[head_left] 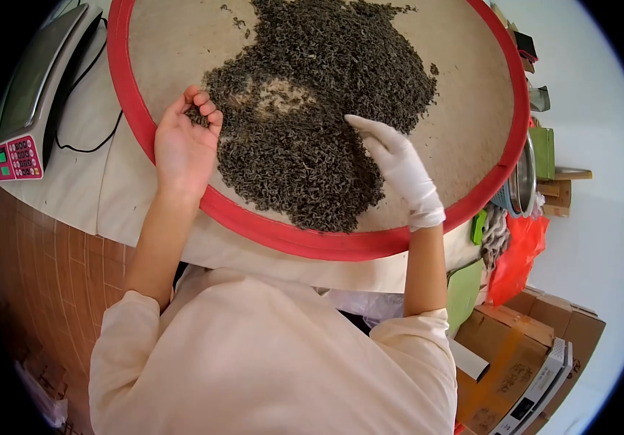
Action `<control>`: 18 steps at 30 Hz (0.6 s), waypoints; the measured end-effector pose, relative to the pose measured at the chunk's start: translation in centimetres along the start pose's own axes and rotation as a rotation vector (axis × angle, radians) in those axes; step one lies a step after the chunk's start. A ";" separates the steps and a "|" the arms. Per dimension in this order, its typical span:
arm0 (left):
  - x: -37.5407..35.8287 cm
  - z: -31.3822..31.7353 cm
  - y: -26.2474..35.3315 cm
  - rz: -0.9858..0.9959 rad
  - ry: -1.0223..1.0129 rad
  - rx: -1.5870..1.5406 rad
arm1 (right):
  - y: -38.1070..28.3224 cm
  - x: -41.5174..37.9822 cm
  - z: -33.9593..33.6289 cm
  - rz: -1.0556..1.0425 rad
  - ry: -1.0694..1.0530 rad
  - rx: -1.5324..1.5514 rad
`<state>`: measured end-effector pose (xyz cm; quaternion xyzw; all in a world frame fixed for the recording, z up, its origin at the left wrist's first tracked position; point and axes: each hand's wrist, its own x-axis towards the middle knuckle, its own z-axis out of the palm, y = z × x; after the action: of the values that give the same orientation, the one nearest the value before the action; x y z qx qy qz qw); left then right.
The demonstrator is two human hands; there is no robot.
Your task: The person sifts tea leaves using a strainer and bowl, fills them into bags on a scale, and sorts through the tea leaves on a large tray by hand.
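A wide heap of dark, twisted dried tea leaves point(297, 167) lies on a round tray with a red rim point(297, 246). My left hand point(187, 148), bare and palm up, is at the tray's left rim with its fingers curled over a small clump of the leaves. On the right, my right hand point(397, 163) wears a white glove. Its fingers stretch toward the heap, with the tips at the leaves' edge; the far fingers are partly hidden. Between the hands, a thin patch in the heap shows the pale tray bottom.
A digital scale point(26, 109) with a pink keypad stands on the left of the cloth-covered table point(138, 210), its black cable point(98, 145) running toward the tray. Cardboard boxes point(508, 348), a red plastic bag point(518, 254) and a metal bowl point(523, 177) are at the right.
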<state>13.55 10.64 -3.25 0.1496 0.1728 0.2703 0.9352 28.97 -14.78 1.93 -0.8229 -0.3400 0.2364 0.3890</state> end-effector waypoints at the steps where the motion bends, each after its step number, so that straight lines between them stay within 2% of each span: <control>1: 0.0 0.0 0.0 0.001 -0.001 -0.005 | -0.8 -0.2 0.6 -0.038 -0.024 -0.002; 5: -0.1 0.2 0.1 -0.008 -0.008 -0.012 | -1.3 -0.8 2.4 -0.356 -0.108 -0.215; 8: -0.1 0.1 0.1 -0.006 0.002 0.007 | -1.9 -2.4 1.1 -0.342 -0.221 -0.198; 10: -0.2 0.1 0.2 -0.008 0.001 -0.009 | -1.5 -3.7 0.2 -0.374 -0.204 -0.188; 11: -0.2 0.0 0.2 -0.010 0.000 -0.024 | -1.8 -4.4 -0.4 -0.340 -0.169 -0.191; 14: 0.0 0.0 0.2 -0.018 -0.003 -0.012 | -1.1 -6.4 -1.6 -0.117 -0.001 0.094; 16: 0.1 -0.1 0.2 -0.030 -0.017 -0.020 | -0.6 -6.9 -2.0 0.285 0.223 0.112; 18: 0.2 -0.3 0.2 -0.041 -0.032 -0.027 | 1.7 -7.0 -1.9 0.293 0.263 0.054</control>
<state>13.50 10.96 -3.49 0.1378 0.1570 0.2509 0.9452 26.31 -21.68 2.54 -0.8767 -0.1565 0.1897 0.4135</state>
